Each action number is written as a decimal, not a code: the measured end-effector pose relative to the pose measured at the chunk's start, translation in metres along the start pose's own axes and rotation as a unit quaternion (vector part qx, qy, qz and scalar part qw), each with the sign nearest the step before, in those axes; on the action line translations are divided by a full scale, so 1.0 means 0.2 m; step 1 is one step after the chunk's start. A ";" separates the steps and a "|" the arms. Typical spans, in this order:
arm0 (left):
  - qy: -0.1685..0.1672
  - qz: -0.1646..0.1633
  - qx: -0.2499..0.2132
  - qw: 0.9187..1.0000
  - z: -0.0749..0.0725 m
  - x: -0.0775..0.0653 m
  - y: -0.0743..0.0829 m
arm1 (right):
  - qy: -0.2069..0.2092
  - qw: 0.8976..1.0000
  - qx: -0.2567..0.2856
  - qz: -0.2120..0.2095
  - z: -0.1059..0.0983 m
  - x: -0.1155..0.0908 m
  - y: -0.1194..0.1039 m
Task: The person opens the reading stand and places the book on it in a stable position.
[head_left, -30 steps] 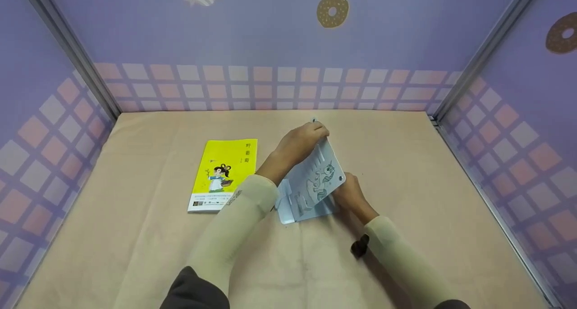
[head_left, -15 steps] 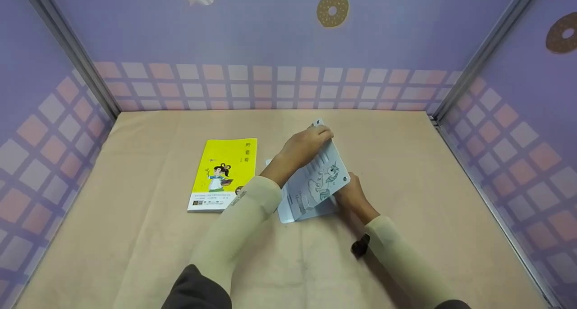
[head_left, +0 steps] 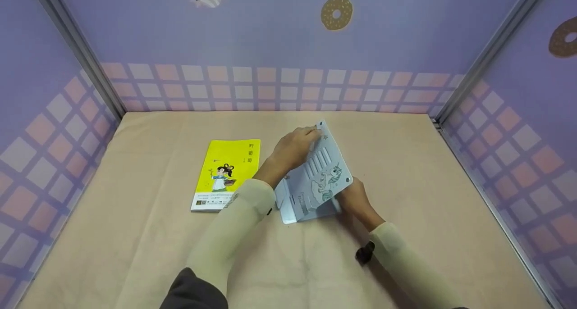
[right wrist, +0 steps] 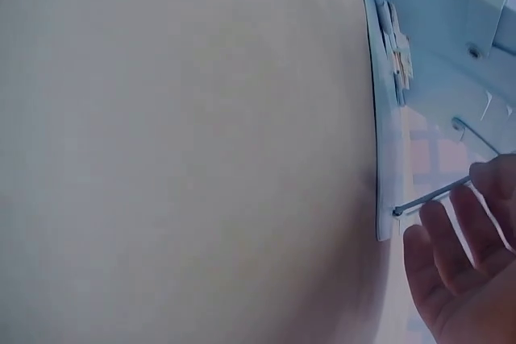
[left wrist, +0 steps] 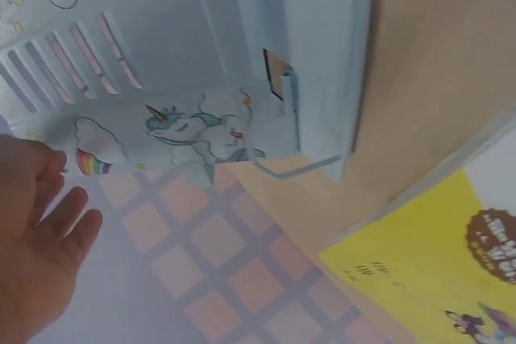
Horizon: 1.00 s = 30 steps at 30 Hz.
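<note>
A light blue metal book stand (head_left: pixel 322 165) with slots and a unicorn print is propped open, its panel tilted up over a base (head_left: pixel 322 212) on the table. My left hand (head_left: pixel 293 147) holds the panel by its upper left edge; in the left wrist view, thumb and forefinger meet at that edge beside a rainbow print. A wire page holder (left wrist: pixel 278 173) juts from the lip. Behind the panel, partly hidden in the head view, is my right hand (head_left: pixel 355 198). The right wrist view shows it pinching a thin wire support rod (right wrist: pixel 435 196) between thumb and fingers.
A yellow book (head_left: pixel 230 165) with a cartoon figure lies flat to the left of the stand, partly under the left forearm. The beige cloth-covered table (head_left: pixel 432 178) is enclosed by purple patterned walls (head_left: pixel 270 34). A small black object (head_left: pixel 364 253) hangs by the right sleeve.
The left hand has slid slightly left along the panel's upper edge, showing more of the slots. The panel has swung a little to the right. The right hand stays behind it.
</note>
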<state>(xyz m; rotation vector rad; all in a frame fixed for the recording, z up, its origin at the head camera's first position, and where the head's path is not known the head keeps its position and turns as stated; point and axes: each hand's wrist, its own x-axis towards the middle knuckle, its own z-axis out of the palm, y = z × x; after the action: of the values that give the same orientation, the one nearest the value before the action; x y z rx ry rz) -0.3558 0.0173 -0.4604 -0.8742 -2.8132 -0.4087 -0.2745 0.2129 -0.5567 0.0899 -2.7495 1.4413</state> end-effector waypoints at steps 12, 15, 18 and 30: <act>-0.026 -0.187 -0.158 0.969 0.04 -0.08 -0.18 | -0.025 0.988 0.102 0.111 0.00 -0.15 -0.03; -0.030 -0.200 -0.195 0.960 0.08 -0.08 -0.21 | -0.035 0.983 0.134 0.124 0.02 -0.19 -0.05; -0.032 -0.201 -0.219 0.954 0.12 -0.06 -0.21 | -0.051 0.977 0.149 0.141 0.06 -0.23 -0.07; -0.053 -0.193 -0.240 0.950 0.23 -0.02 -0.19 | -0.088 0.980 0.147 0.103 0.15 -0.30 -0.16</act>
<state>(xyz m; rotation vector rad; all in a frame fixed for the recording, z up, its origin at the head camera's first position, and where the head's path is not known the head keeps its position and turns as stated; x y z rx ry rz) -0.3785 -0.0016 -0.5128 -0.4058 -3.0333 -1.1711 -0.2125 0.1715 -0.5516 -0.0648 -2.7241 1.9783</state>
